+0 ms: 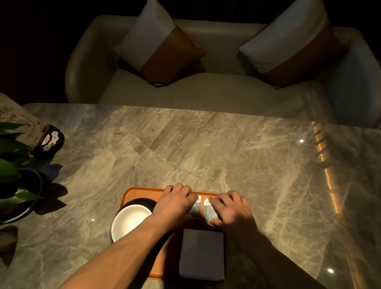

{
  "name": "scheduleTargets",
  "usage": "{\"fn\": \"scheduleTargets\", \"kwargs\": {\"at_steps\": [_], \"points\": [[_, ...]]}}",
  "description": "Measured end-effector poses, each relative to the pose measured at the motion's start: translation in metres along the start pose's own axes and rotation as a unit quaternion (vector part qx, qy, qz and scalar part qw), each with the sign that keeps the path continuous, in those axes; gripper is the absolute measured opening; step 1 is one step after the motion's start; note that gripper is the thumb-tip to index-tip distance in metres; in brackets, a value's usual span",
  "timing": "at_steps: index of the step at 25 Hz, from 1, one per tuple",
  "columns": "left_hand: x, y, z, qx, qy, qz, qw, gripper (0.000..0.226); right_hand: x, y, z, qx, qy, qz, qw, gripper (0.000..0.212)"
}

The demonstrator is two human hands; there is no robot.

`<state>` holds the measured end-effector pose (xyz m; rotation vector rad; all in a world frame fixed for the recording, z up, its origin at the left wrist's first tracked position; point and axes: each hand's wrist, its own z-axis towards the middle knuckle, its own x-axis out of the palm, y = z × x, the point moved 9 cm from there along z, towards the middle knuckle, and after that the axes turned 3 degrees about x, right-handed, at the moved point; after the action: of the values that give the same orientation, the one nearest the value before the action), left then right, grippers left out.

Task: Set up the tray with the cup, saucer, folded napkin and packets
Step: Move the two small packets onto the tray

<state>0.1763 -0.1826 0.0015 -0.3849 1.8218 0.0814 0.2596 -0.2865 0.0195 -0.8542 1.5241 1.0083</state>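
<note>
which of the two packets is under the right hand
The pale blue-grey paper packet on the right of the pair, at the far end of the orange tray. The right hand rests on it; its twin lies under the left hand.

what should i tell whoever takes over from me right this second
Left hand: resting on the left packet, fingers curled over it.
Right hand: on the right packet, thumb at its near end.
Both packets lie side by side at the far edge of the orange tray.
The cup sits on its dark saucer at the tray's left; the folded napkin lies flat at the near right.
Done: everything is on the tray.
Left: square up the packets, then let go.
</note>
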Motion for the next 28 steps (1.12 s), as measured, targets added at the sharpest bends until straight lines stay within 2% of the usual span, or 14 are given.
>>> {"fn": "scheduleTargets", "kwargs": {"at_steps": [5,11,17,23,25,28], "points": [[0.006,0.000,-0.001,-0.015,-0.004,-0.014,1.000,0.044,0.003,0.001,-0.003,0.017,-0.001,-0.010,1.000,0.055],[0.005,-0.001,0.001,-0.019,-0.012,-0.026,0.999,0.043,-0.005,0.001,-0.001,0.025,-0.066,-0.016,0.997,0.048],[0.006,-0.003,0.003,-0.013,-0.012,-0.022,1.000,0.043,-0.004,0.001,-0.002,0.009,-0.104,-0.044,0.994,0.034],[0.005,-0.003,0.003,-0.011,-0.016,-0.026,0.999,0.043,-0.008,0.003,-0.003,0.001,-0.139,-0.048,0.989,0.029],[0.006,-0.002,0.002,-0.011,-0.017,-0.028,0.999,0.044,-0.007,0.002,-0.002,-0.005,-0.125,-0.049,0.991,0.033],[0.006,-0.002,0.002,-0.013,-0.020,-0.027,0.999,0.045,-0.003,0.000,-0.001,-0.004,-0.094,-0.055,0.994,0.052]]}}
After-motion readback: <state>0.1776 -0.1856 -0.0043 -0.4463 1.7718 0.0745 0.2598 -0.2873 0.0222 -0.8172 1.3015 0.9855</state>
